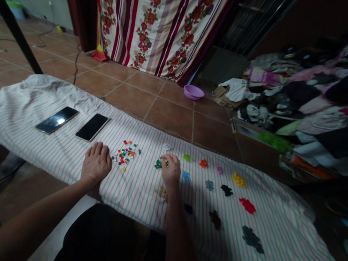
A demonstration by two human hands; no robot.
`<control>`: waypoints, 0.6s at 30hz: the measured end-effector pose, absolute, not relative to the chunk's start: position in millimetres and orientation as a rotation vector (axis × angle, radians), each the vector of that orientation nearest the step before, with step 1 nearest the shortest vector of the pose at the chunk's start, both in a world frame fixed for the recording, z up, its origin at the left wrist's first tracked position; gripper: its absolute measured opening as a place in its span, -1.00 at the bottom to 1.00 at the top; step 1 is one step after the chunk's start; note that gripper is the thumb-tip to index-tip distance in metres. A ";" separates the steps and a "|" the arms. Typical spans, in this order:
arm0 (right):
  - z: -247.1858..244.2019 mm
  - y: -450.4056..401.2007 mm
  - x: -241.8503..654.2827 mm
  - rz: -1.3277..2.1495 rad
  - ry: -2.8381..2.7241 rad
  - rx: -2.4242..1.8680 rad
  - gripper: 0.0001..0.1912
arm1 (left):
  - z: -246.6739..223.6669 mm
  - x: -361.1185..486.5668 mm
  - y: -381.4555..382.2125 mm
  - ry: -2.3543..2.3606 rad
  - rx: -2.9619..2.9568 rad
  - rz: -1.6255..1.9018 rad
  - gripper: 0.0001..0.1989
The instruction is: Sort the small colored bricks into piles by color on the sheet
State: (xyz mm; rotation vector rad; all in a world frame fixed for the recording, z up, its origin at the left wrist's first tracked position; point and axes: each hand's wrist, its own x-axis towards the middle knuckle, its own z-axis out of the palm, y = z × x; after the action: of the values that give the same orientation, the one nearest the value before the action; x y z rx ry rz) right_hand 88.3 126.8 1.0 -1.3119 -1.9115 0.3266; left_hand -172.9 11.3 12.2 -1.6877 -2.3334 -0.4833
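My left hand [97,163] lies palm down on the striped cloth [138,187], its fingers pointing away from me, just left of a scattered pile of mixed coloured pieces [126,154]. Over a small green pile [159,164] is my right hand [171,170], its thumb and fingers drawn together; whatever they hold is too small to make out. Around it are a white pile [167,146], a light blue pile [186,176] and a beige pile [161,192], the last partly hidden by my right wrist.
Two phones [58,120] [93,127] lie at the left. Further right are yellow [239,179], red [247,205], brown [214,219] and dark grey [252,239] piles. On the floor beyond stands a purple basin [193,92]; clothes [323,93] are heaped at the right.
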 end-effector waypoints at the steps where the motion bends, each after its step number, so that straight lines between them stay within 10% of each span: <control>1: -0.3 126.9 88.5 0.324 -1.925 -1.307 -0.80 | 12.1 -172.9 11.3 -2.335 -1.688 -0.484 -0.63; 18: -6.2 126.8 86.3 0.228 -1.974 -1.306 -0.72 | 9.9 -173.4 12.0 -2.353 -1.685 -0.476 -0.63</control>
State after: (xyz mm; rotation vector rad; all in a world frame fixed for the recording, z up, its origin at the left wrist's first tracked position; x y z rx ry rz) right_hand 86.3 126.8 -6.2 -1.3059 -1.9740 0.2276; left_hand -173.4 12.0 9.9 -1.6850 -2.3528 -0.4756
